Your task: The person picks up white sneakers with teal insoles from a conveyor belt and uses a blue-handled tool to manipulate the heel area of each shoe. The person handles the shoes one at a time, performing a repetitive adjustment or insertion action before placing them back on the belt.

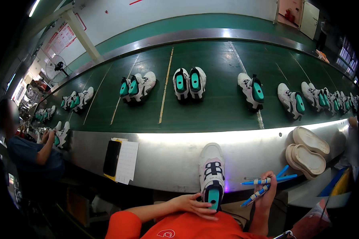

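Sneaker (212, 165) | left hand (193, 205) holds its heel | right hand (269, 190), right of it, grips blue pens (288, 177) | stray tips could mark it

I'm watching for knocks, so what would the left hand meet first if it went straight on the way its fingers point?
Most likely the near shoe: the left hand rests against its heel end. What comes beyond that is hard to judge, as depth is unclear.
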{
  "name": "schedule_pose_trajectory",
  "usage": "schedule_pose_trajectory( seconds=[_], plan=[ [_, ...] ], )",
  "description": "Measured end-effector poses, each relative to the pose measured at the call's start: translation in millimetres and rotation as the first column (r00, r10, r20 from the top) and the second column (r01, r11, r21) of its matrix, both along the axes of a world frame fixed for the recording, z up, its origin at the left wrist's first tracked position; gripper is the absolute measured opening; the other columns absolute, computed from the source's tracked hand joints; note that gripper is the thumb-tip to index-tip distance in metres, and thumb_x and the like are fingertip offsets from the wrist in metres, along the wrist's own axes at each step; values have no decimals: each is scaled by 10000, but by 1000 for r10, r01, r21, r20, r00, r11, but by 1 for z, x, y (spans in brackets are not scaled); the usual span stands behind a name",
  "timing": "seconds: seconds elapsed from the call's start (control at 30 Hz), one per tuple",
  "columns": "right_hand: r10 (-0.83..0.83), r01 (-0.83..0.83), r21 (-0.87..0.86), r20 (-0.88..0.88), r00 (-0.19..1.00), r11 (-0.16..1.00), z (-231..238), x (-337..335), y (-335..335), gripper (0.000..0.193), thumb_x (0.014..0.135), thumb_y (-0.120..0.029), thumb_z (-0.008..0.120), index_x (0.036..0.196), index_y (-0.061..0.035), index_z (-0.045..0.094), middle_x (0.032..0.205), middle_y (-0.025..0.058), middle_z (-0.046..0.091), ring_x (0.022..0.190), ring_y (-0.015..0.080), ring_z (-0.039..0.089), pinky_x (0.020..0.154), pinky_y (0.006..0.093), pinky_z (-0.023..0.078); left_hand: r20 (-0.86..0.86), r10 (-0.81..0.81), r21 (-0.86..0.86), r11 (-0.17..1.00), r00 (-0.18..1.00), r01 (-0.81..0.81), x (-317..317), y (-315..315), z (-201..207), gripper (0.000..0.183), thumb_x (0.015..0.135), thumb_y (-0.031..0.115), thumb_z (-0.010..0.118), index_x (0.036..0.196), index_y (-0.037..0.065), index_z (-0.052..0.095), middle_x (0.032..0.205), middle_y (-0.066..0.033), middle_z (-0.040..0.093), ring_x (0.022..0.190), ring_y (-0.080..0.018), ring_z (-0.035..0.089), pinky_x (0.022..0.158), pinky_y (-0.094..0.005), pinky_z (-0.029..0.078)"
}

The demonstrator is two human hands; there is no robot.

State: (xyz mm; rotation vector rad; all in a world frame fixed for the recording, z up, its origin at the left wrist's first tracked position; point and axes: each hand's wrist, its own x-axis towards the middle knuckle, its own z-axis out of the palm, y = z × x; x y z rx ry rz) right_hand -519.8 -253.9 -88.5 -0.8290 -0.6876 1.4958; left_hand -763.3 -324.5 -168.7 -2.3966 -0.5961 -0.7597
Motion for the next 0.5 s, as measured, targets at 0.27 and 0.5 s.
schedule_pose_trajectory(
  seconds=[0.27,0.5],
  plan=[
    [3,-7,203,21,1000,979,25,-3,-4,429,902,-475,392,753,-73,397,607,-3,362,429,40,323,349,176,227,512,24,-423,877,859,228,7,26,47,540,728,115,648,1213,261,460,1332,-123,315,1264,-315,279,1047,-510,208],
    [33,-117,334,248,968,935,83,-16,-19,597,785,-660,451,670,-74,427,532,9,366,415,58,316,359,212,219,710,342,-680,559,616,474,5,37,159,749,519,99,788,1181,98,438,1274,-185,305,1178,-382,325,957,-414,314]
  ],
)
